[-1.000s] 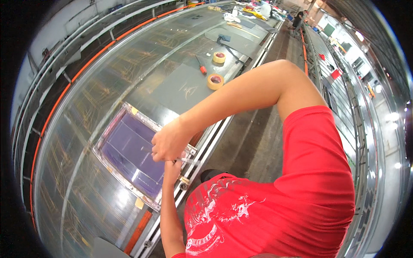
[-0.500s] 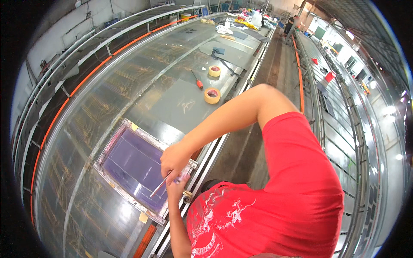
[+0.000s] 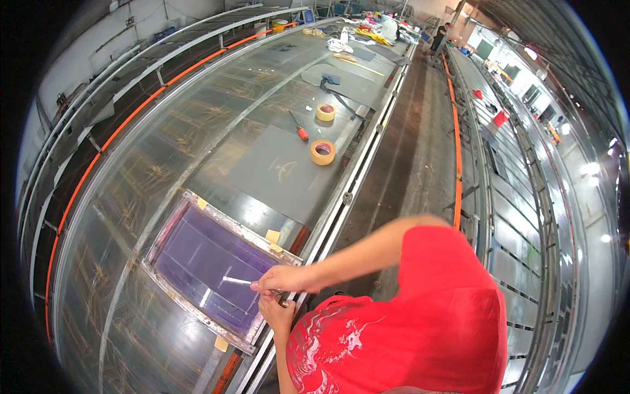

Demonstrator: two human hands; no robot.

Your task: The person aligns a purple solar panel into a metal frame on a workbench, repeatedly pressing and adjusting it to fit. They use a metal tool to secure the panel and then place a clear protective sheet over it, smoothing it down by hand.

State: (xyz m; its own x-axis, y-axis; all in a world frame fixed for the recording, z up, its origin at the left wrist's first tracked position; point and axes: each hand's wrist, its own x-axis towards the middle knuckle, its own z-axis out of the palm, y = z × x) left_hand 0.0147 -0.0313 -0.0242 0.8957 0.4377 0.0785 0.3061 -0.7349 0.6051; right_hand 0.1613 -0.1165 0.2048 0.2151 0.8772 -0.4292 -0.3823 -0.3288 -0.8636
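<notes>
A screen-printing frame (image 3: pixel 268 333) with purple mesh lies at a slant on the long table, taped at its edges. Over the mesh near the frame's right side, my right hand (image 3: pixel 281 280) is closed on a slim, pale, flat-tipped tool (image 3: pixel 237 281). The tool points left; its exact kind does not show. Just below, my left hand (image 3: pixel 278 312) rests by the frame's near edge. Its fingers are curled, and what they hold, if anything, is partly hidden by the right hand.
Beyond the frame lie a grey sheet (image 3: pixel 279 171), two tape rolls (image 3: pixel 323 152) and a red-handled screwdriver (image 3: pixel 302 133). Cloths and bags (image 3: pixel 377 33) heap at the far end. A metal rail (image 3: pixel 367 154) edges the table beside an aisle. Another person (image 3: pixel 438 38) stands far off.
My right elbow has dropped toward my body, and the tool has swung from pointing down-left to pointing left. Both hands have shifted slightly down and right. Tape on the frame's far edge now shows.
</notes>
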